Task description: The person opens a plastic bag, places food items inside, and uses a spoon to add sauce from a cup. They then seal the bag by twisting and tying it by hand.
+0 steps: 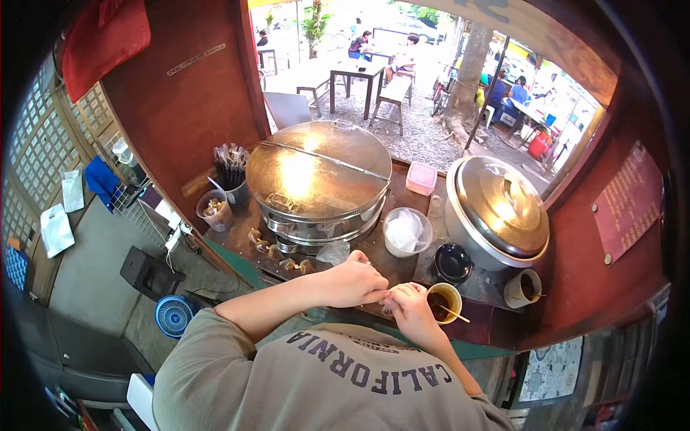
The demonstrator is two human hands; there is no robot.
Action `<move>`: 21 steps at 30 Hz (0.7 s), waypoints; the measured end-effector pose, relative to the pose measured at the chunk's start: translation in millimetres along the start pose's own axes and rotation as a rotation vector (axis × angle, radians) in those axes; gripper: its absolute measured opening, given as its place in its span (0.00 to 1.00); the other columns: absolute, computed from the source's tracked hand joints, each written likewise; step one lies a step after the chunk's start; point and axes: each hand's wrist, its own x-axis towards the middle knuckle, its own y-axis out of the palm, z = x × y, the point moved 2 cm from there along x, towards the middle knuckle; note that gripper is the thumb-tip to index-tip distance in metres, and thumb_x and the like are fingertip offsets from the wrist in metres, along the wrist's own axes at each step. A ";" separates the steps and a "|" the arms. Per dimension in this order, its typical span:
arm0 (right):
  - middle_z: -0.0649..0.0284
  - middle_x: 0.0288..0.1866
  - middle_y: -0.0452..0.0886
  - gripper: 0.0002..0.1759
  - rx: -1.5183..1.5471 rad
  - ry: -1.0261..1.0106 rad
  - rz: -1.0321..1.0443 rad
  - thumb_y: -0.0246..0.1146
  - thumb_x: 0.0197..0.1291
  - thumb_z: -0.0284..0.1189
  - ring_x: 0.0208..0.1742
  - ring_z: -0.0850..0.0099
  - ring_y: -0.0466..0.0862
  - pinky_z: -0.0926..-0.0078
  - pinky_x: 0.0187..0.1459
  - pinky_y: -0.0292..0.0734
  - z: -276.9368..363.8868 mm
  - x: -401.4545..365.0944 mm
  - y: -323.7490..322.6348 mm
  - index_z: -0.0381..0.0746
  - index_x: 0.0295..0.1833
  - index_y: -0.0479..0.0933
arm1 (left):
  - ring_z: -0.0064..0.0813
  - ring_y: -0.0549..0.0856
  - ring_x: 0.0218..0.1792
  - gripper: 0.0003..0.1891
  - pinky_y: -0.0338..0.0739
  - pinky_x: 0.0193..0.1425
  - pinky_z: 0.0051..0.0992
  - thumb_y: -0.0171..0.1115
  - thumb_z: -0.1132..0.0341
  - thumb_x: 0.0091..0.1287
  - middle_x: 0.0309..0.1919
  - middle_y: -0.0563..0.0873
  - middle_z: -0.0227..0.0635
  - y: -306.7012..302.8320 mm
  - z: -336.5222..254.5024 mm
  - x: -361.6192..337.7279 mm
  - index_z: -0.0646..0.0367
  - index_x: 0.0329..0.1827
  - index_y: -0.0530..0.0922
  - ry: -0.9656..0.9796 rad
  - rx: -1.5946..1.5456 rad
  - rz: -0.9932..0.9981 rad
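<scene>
My left hand (352, 281) and my right hand (411, 305) meet over the counter's front edge, fingers pinched together. A bit of a small clear plastic bag (388, 310) shows below the fingers; the rest is hidden. Right beside my right hand stands a cup of dark brown sauce (443, 305) with a stick in it. Several small knotted bags of brown sauce (289, 266) lie left of my left hand. Behind it rests a crumpled clear plastic bag (333, 253). A clear tub (407, 233) holding white plastic stands further back.
A large round lidded steel pot (316, 172) fills the counter's left. At the right are a white lidded pot (496, 212), a black bowl (452, 263) and another cup (522, 289). A pink box (421, 178) sits behind. People sit at tables outside.
</scene>
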 end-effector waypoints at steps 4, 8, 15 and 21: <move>0.63 0.38 0.77 0.02 -0.059 -0.084 -0.051 0.66 0.55 0.25 0.44 0.62 0.77 0.63 0.50 0.69 17.2 3.4 -15.7 0.39 0.34 0.80 | 0.31 0.81 0.42 0.15 0.61 0.58 0.43 0.51 0.55 0.74 0.30 0.81 0.32 -0.5 7.2 -5.8 0.54 0.34 0.78 0.035 -0.067 0.101; 0.64 0.36 0.75 0.03 0.096 -0.085 0.042 0.68 0.53 0.21 0.39 0.65 0.75 0.71 0.40 0.73 25.3 0.1 -30.7 0.38 0.33 0.81 | 0.29 0.78 0.46 0.15 0.59 0.61 0.42 0.51 0.55 0.74 0.35 0.79 0.30 -21.7 17.7 -12.7 0.54 0.36 0.78 0.152 -0.249 0.214; 0.61 0.39 0.85 0.08 0.618 0.252 -0.058 0.62 0.63 0.22 0.38 0.75 0.82 0.79 0.44 0.77 28.5 23.1 -27.7 0.33 0.45 0.84 | 0.33 0.81 0.41 0.04 0.72 0.49 0.35 0.55 0.68 0.69 0.36 0.79 0.33 48.1 59.5 27.9 0.57 0.38 0.75 0.104 -0.515 -0.269; 0.59 0.40 0.88 0.10 0.630 0.477 -0.391 0.67 0.58 0.26 0.36 0.78 0.80 0.78 0.40 0.75 -8.9 28.4 14.2 0.30 0.43 0.84 | 0.29 0.81 0.32 0.17 0.75 0.42 0.35 0.46 0.59 0.78 0.28 0.83 0.32 126.6 19.7 30.7 0.62 0.36 0.76 -0.204 -1.046 -0.184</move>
